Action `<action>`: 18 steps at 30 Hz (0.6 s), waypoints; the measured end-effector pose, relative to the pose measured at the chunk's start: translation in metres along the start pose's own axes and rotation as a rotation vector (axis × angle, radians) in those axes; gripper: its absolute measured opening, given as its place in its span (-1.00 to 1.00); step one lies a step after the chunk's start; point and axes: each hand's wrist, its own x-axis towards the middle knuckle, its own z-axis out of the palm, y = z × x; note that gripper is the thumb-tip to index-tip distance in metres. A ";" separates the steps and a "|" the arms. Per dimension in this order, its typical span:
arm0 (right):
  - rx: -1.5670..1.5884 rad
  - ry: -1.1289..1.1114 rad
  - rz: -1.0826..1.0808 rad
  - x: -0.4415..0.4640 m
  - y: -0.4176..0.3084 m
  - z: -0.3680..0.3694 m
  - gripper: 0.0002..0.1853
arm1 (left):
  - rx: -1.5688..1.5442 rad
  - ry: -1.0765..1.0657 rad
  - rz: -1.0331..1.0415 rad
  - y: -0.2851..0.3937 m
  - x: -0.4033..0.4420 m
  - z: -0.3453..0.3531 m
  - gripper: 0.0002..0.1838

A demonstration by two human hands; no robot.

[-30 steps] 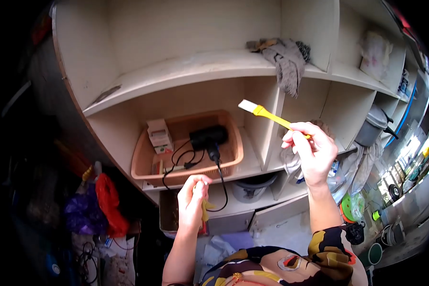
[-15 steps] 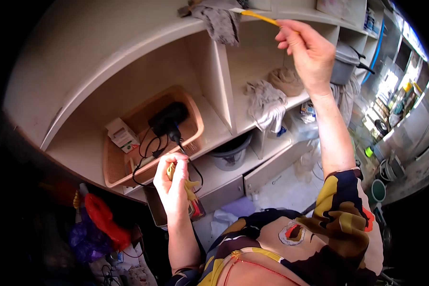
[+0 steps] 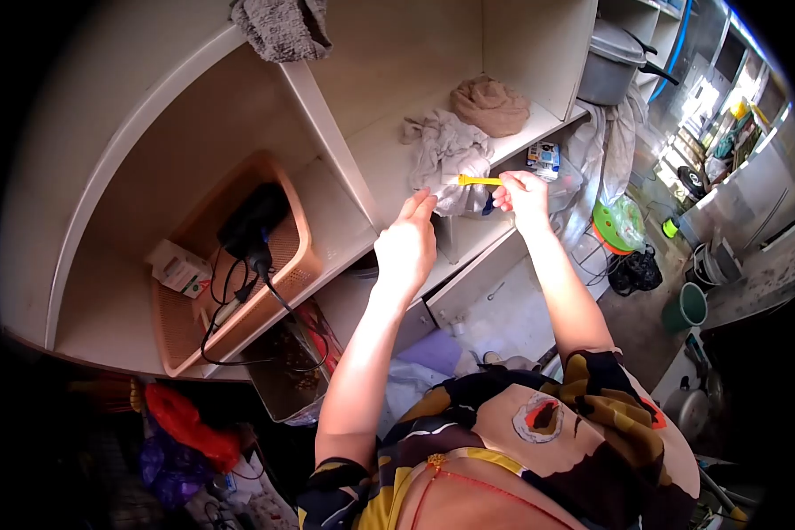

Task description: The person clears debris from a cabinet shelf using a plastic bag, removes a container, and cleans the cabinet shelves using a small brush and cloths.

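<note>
My right hand (image 3: 526, 200) pinches the end of a slim yellow-handled tool (image 3: 480, 180) with a pale flat tip pointing left. Facing that tip is my left hand (image 3: 406, 249), its fingers closed and raised; whatever they hold is hidden from this side. Behind the tool, a crumpled light grey cloth (image 3: 450, 146) hangs over the shelf edge. A brown bundled cloth (image 3: 490, 106) lies beside it. To the left, an orange-brown plastic basket (image 3: 302, 256) holds a black hair dryer (image 3: 254, 221) and a small white box (image 3: 181, 268).
A grey cloth (image 3: 283, 31) drapes over the upper shelf edge. The dryer's black cord (image 3: 305, 320) hangs over the basket's rim. On the right shelf sits a lidded pot (image 3: 609, 66). Red (image 3: 190, 428) and purple plastic bags (image 3: 175, 468) lie lower left; a green bucket (image 3: 685, 306) stands right.
My right hand has come down from the upper shelf with the yellow-handled tool. My left hand has moved up and right, away from the basket; the yellowish material seen in it is now out of sight.
</note>
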 end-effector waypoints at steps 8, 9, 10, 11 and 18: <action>-0.243 0.024 -0.227 0.015 -0.042 -0.056 -0.84 | -0.012 -0.038 -0.114 -0.015 0.017 0.032 -0.61; -0.242 0.020 -0.225 0.007 -0.054 -0.050 -0.84 | -0.010 -0.038 -0.118 -0.015 0.018 0.032 -0.61; -0.221 0.040 -0.361 -0.003 -0.063 -0.040 -0.86 | -0.019 -0.036 -0.118 -0.015 0.018 0.032 -0.60; -0.198 0.061 -0.497 -0.011 -0.067 -0.029 -0.87 | -0.027 -0.035 -0.117 -0.015 0.018 0.033 -0.58; -0.755 -0.406 -1.110 -0.040 -0.030 -0.013 -0.83 | -0.057 -0.022 -0.140 -0.015 0.016 0.033 -0.57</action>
